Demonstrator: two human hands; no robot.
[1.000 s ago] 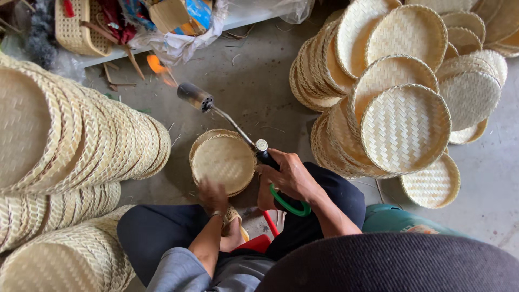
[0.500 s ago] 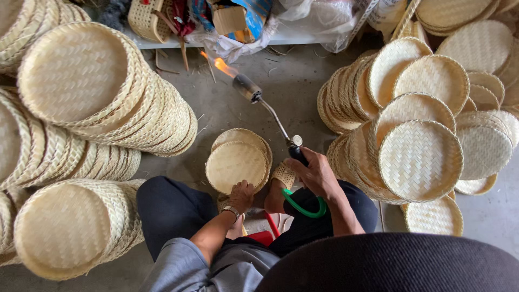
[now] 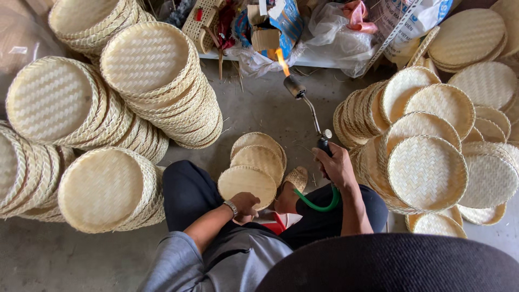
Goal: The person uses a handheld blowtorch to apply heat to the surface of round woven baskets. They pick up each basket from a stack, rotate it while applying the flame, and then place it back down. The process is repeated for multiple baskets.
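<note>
Lit torch point(image 3: 307, 105) in right hand point(image 3: 338, 165); woven tray point(image 3: 247, 185) against left hand point(image 3: 245, 205).

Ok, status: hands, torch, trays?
Right hand grips lit torch, flame up, off trays. Left hand on small woven tray. Tray stacks close both sides.

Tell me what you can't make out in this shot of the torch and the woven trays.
- Head view: the left hand's fingers, tucked behind the tray it grips.
- Torch grip, wrapped by the right hand.
- Green hose: its far end runs behind the leg.
- Tray stacks are cut off by the left edge.
- Shelf clutter is too jumbled to identify.
</note>
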